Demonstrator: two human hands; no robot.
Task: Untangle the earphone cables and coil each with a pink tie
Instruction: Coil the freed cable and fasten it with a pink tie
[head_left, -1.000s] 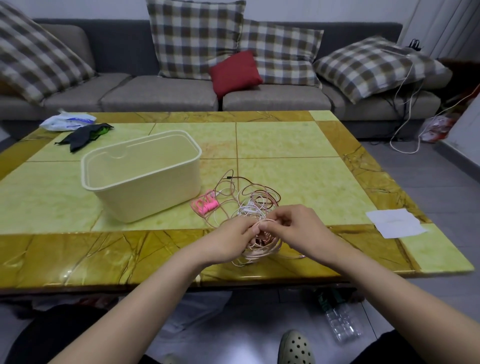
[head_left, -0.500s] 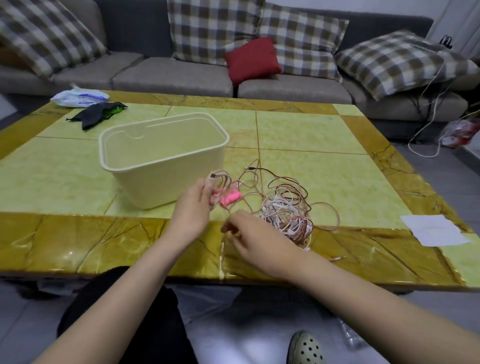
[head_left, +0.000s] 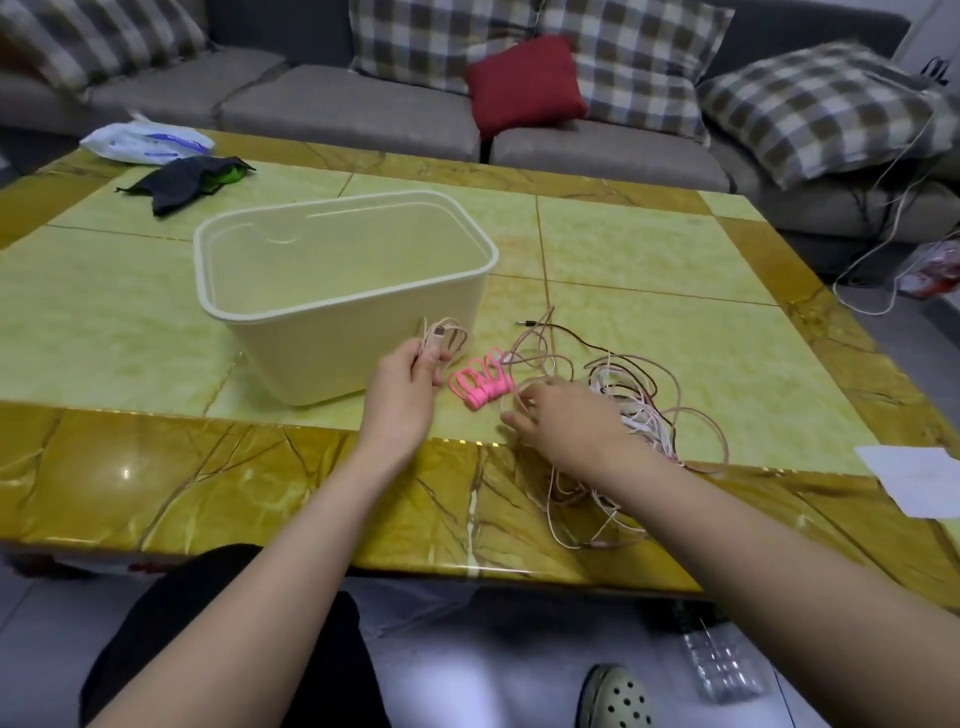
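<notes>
2 grips by cream bin (head_left: 311, 358): left fingers (head_left: 431, 361) on cable (head_left: 453, 332), right fingers (head_left: 525, 401) on tangle (head_left: 641, 400)

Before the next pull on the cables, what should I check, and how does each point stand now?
1. The left hand holds one cable end: ok.
2. The right hand pinches a strand beside the pink ties: ok.
3. Both hands are on the same cable: cannot tell.
4. The tangle is loosened: not ok, many loops cross by the right hand.
5. The pink ties lie loose on the table between the hands: ok.
6. Any cable is coiled and tied: not ok.
</notes>
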